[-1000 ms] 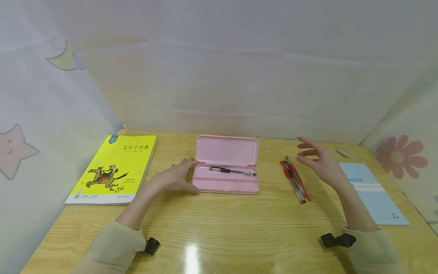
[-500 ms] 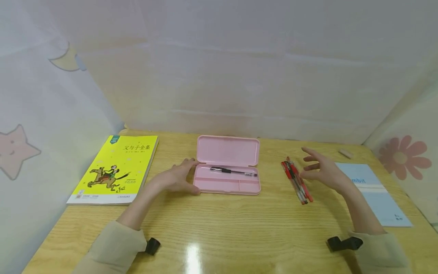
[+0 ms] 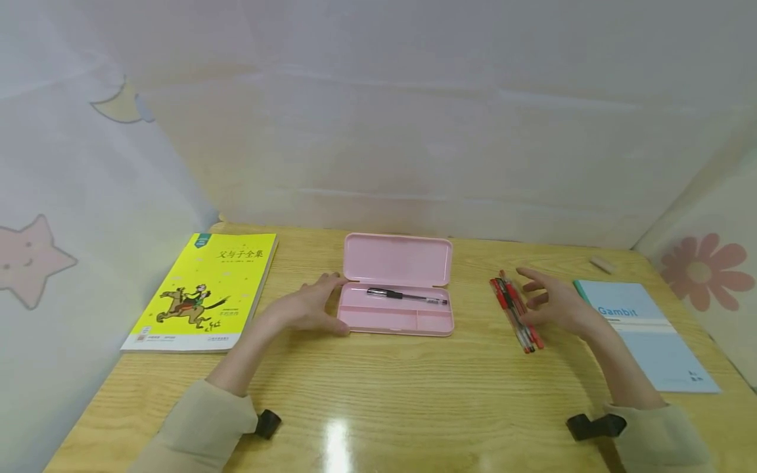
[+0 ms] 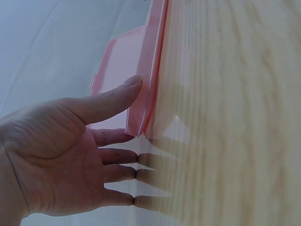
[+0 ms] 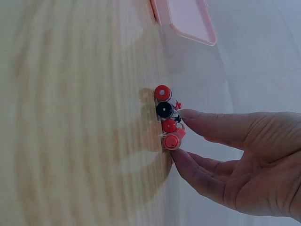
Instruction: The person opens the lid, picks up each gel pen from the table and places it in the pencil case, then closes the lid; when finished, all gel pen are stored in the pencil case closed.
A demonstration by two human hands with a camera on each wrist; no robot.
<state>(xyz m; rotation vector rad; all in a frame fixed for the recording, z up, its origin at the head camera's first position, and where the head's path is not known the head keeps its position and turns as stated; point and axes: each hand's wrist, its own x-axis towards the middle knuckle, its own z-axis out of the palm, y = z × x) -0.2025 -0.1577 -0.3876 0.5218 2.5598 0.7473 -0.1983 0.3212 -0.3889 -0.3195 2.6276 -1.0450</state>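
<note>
A pink pencil case (image 3: 434, 263) lies with its lid back, and a black gel pen (image 3: 397, 295) is in its long compartment. My left hand (image 3: 310, 307) rests at the case's left end. In the left wrist view its thumb touches the case wall, while the other fingers stand straight with their tips on the table. To the right, several red and black gel pens (image 3: 510, 305) lie side by side on the table. My right hand (image 3: 558, 307) reaches over them from the right. The right wrist view has its thumb and forefinger apart, at either side of the nearest pens (image 5: 172, 141).
A yellow book (image 3: 201, 289) lies on the left of the wooden table (image 3: 402, 401). A light blue notebook (image 3: 656, 341) is at the right, partly behind the right forearm. Beyond it sits a small eraser-like block (image 3: 602, 265). Pale curtains (image 3: 378, 131) stand behind.
My right hand has come down and closer to the loose pens. The left hand stays at the pencil case. The whole head view has shifted slightly.
</note>
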